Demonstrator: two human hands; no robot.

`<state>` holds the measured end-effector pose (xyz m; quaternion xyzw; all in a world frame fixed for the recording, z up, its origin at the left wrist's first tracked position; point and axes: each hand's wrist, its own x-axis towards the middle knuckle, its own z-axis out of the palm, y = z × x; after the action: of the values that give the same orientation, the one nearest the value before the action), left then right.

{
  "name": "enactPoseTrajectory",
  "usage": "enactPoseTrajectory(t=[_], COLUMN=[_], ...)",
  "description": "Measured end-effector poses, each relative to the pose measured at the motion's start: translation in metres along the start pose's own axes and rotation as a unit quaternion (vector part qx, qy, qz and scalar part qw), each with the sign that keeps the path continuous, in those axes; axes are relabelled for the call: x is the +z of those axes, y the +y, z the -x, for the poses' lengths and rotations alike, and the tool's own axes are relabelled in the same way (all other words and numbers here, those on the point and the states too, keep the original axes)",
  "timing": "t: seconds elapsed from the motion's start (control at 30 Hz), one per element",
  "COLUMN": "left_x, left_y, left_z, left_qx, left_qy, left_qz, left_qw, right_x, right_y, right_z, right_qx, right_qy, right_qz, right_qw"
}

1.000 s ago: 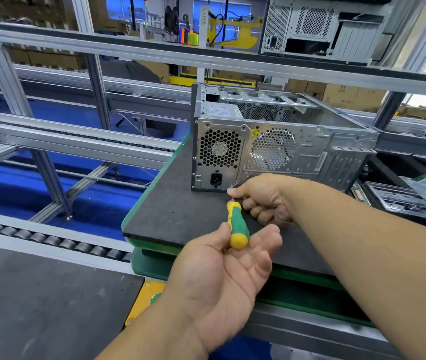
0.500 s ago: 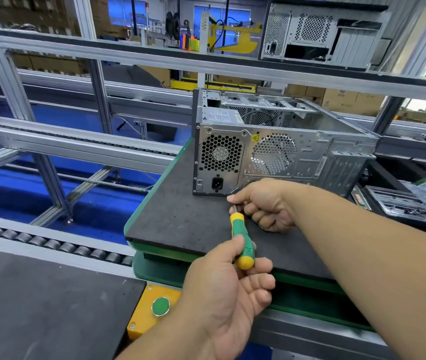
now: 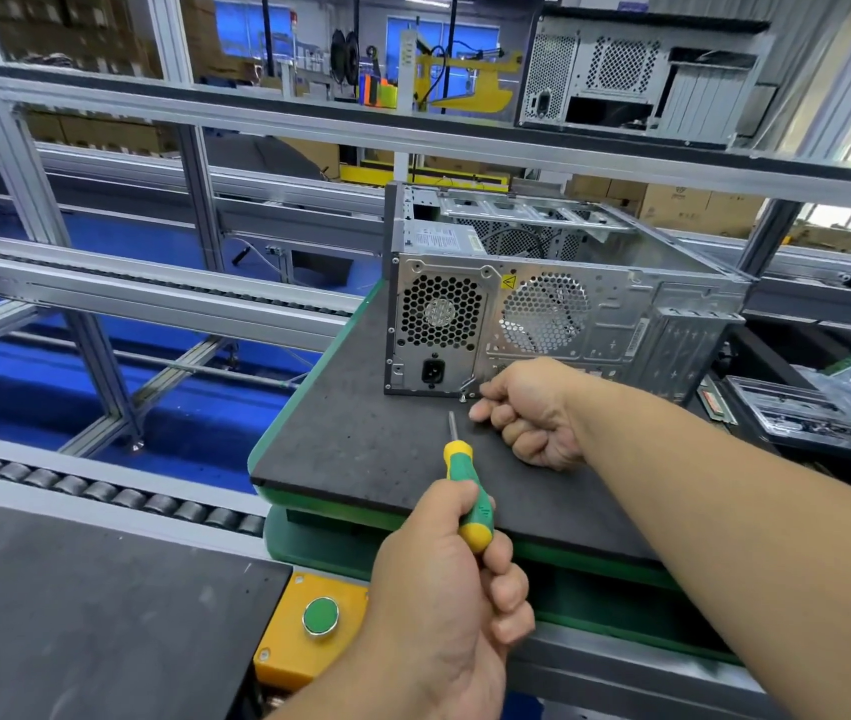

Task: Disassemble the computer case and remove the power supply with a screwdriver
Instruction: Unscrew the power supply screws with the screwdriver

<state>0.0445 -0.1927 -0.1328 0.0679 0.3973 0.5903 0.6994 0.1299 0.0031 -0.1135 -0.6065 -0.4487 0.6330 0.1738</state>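
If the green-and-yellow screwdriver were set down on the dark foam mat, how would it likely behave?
The green-and-yellow screwdriver is probably stiff and light, since the left hand alone grips it. Its rounded handle might roll, though the dark foam mat looks flat and grippy.

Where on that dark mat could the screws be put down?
The bare stretch of the dark foam mat left of the green-and-yellow screwdriver, between the grey metal computer case and the mat's green front edge, looks free. It is crowded near the case's lower corner, where the right hand sits by a loosened screw, and where the left hand grips the screwdriver.
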Motion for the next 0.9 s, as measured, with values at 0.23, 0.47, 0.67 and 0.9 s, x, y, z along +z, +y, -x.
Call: enactPoseTrajectory(t=[0.23,0.47,0.67,0.9], left_x=[-0.003,-0.014,-0.02,-0.027], left_y=[0.001,0.005,0.013,0.032], left_z=[-0.007,-0.023,-0.031,-0.046], left_qx=[0.039,0.193,0.293,0.346], left_qy=[0.001,-0.036,-0.102,-0.094], left_qz=[-0.027,-0.107,-0.152,-0.204], left_qw=[0.999,0.975,0.939,0.911], right_x=[0.01,0.019,0.021,0.023], right_y=[0.018,0.036,0.037,0.029], right_z=[0.005,0.0,-0.008,-0.014], right_qx=[-0.253,-0.405,-0.364,-0.322], right_qy=[0.171,0.29,0.361,0.382], right_qz=[0.22,0.398,0.439,0.436], right_qw=[0.927,0.77,0.738,0.749])
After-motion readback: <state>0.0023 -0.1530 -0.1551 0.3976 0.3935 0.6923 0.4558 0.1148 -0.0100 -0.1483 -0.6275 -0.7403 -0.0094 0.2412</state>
